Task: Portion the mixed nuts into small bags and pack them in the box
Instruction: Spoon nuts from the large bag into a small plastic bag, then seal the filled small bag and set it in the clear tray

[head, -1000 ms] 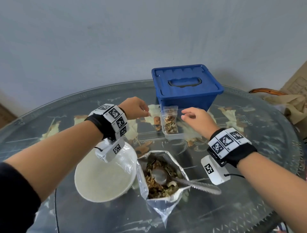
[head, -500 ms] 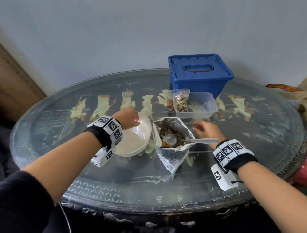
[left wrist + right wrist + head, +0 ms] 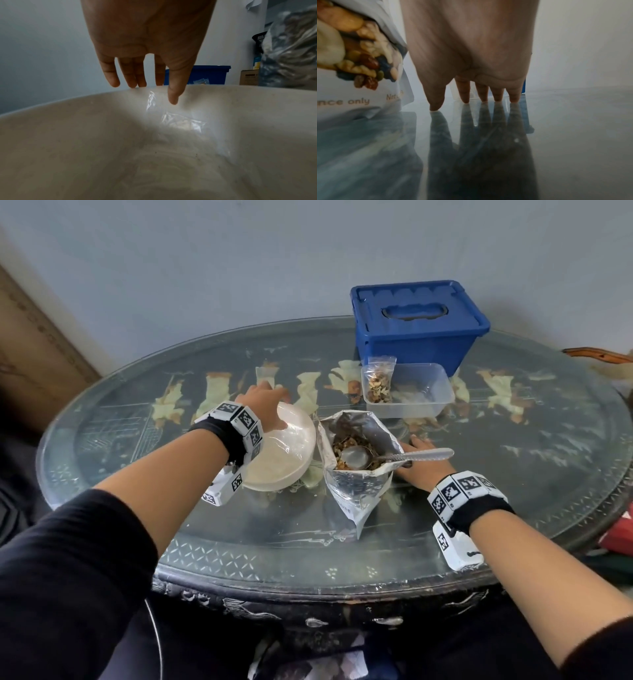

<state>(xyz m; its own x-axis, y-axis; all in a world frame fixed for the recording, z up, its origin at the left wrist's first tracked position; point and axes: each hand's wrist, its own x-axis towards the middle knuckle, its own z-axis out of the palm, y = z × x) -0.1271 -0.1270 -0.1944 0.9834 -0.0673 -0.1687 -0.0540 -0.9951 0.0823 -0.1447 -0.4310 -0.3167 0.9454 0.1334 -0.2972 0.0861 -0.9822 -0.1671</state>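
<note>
Head view, left hand (image 3: 263,409) over bowl (image 3: 294,460), right hand (image 3: 419,463) flat on table (image 3: 513,474)

You're wearing black sleeves (image 3: 68,559) pushed up past the elbows. Each wrist carries a black band (image 3: 479,513) ringed with black-and-white marker tiles. A white camera block (image 3: 457,549) hangs beneath.

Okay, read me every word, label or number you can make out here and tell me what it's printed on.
"nce only": front of the silver foil nut pouch, the start cut off by the frame edge.
"Net": same pouch front; what follows is blurred.
Dark print on the pouch's lower side: too small to read.
Label on the brown cardboard box: too blurred to read.
Square black-and-white marker codes on the wristbands: patterns, no text.
</note>
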